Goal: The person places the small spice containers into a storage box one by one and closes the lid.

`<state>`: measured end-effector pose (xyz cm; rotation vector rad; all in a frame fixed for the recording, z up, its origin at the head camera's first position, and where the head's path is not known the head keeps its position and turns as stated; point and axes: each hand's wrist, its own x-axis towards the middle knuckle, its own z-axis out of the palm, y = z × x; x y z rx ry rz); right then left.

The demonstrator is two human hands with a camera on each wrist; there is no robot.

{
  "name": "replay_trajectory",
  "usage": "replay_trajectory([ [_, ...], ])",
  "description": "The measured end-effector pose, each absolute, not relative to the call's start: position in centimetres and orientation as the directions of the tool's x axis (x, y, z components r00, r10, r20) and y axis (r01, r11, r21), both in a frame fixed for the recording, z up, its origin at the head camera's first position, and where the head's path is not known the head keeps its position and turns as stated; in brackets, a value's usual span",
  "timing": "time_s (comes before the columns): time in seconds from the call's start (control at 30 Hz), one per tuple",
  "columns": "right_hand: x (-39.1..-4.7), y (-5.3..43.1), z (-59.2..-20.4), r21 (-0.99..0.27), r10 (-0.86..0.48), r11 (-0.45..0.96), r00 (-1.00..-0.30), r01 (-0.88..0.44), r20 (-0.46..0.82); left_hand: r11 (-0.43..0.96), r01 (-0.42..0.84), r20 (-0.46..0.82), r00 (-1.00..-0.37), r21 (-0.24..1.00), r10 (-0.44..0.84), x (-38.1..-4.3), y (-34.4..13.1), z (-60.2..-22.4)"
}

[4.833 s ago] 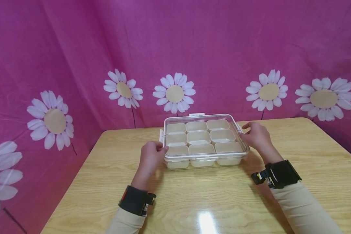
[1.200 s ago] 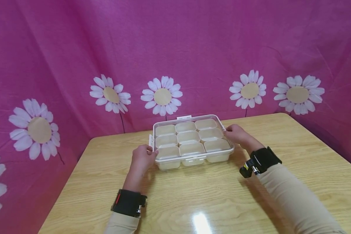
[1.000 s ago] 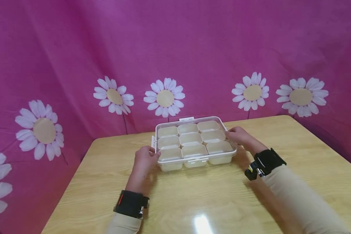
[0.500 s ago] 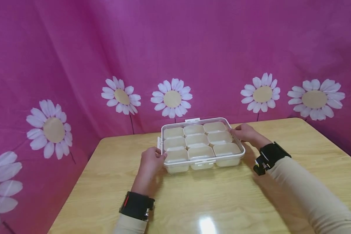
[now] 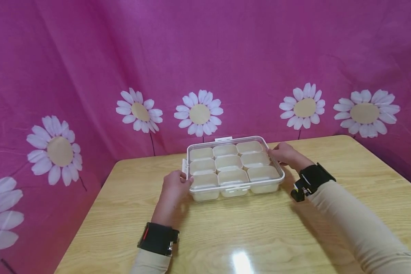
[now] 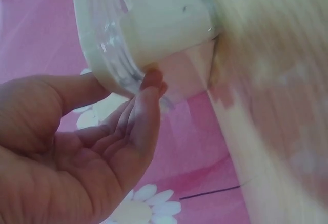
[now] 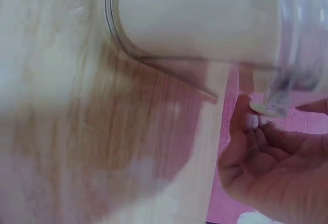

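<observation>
A clear plastic storage box (image 5: 212, 187) with a white-rimmed transparent lid sits toward the back of the wooden table. Several cream cups (image 5: 229, 162) fill it in rows, seen through the lid. My left hand (image 5: 174, 187) grips the box's left rim near the front corner. In the left wrist view its thumb lies over the rim and its fingertips (image 6: 152, 78) curl under. My right hand (image 5: 287, 155) holds the right rim; in the right wrist view its fingers (image 7: 241, 119) bend under the lip. Whether the base touches the table is hard to tell.
White latches stand at the box's left (image 5: 184, 166), back (image 5: 223, 139) and front (image 5: 237, 189). A wooden table (image 5: 205, 236) extends toward me. Behind it and along the left hangs a pink curtain (image 5: 246, 57) with white flowers.
Since the oldest frame, my right hand has shifted its hold slightly on the right rim. The left hand keeps its grip. Over the last second the head view sways slightly.
</observation>
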<state>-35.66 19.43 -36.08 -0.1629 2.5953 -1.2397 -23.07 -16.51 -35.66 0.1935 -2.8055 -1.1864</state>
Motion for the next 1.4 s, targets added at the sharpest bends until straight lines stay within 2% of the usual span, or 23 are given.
replay_trajectory([
  [0.1, -35.3, 19.9, -36.3, -0.852, -0.269, 0.506, -0.915, 0.132, -0.301, 0.725, -0.084, 0.003, -0.993, 0.683, -0.117, -22.8, -17.1, -35.2],
  [0.23, -35.0, 20.7, -36.9, -0.876, -0.384, 0.322, -0.796, 0.359, -0.468, 0.757, -0.093, -0.057, -0.996, 0.647, -0.074, -22.4, -18.0, -34.4],
  [0.3, -34.7, 21.1, -37.1, -0.865, -0.424, 0.272, -0.754, 0.421, -0.501, 0.757, -0.098, -0.084, -0.995, 0.645, -0.058, -22.1, -18.2, -34.1],
  [0.37, -34.5, 21.3, -37.2, -0.862, -0.439, 0.258, -0.742, 0.436, -0.507, 0.752, -0.101, -0.101, -0.994, 0.651, -0.046, -21.9, -18.3, -33.9],
  [0.53, -33.8, 21.2, -36.7, -0.863, -0.361, 0.384, -0.806, 0.33, -0.469, 0.769, -0.09, -0.114, -0.993, 0.633, -0.023, -21.4, -18.2, -33.9],
  [0.67, -33.0, 20.8, -36.2, -0.818, -0.291, 0.55, -0.879, 0.17, -0.378, 0.785, -0.084, -0.123, -0.992, 0.613, -0.009, -21.1, -18.1, -33.7],
  [0.77, -32.8, 20.5, -36.0, -0.788, -0.271, 0.61, -0.912, 0.084, -0.307, 0.785, -0.087, -0.125, -0.992, 0.614, -0.013, -21.1, -18.1, -33.5],
  [0.93, -32.8, 20.0, -35.8, -0.743, -0.239, 0.668, -0.936, 0.035, -0.258, 0.837, -0.065, -0.075, -0.997, 0.543, -0.029, -21.3, -17.9, -33.2],
  [1.03, -32.5, 19.9, -35.6, -0.715, -0.232, 0.699, -0.947, -0.003, -0.223, 0.873, -0.042, 0.035, -0.997, 0.485, -0.067, -21.4, -17.5, -33.0],
  [1.17, -32.2, 19.7, -35.6, -0.718, -0.226, 0.696, -0.951, -0.006, -0.211, 0.865, 0.039, 0.164, -0.985, 0.501, -0.05, -21.7, -16.9, -33.1],
  [1.27, -32.2, 19.7, -35.8, -0.739, -0.223, 0.674, -0.948, 0.017, -0.226, 0.862, 0.09, 0.173, -0.985, 0.499, 0.003, -22.0, -16.7, -33.5],
  [1.4, -32.3, 19.8, -36.0, -0.764, -0.228, 0.645, -0.947, 0.028, -0.227, 0.879, 0.083, 0.138, -0.99, 0.47, 0.019, -22.2, -16.8, -34.1],
])
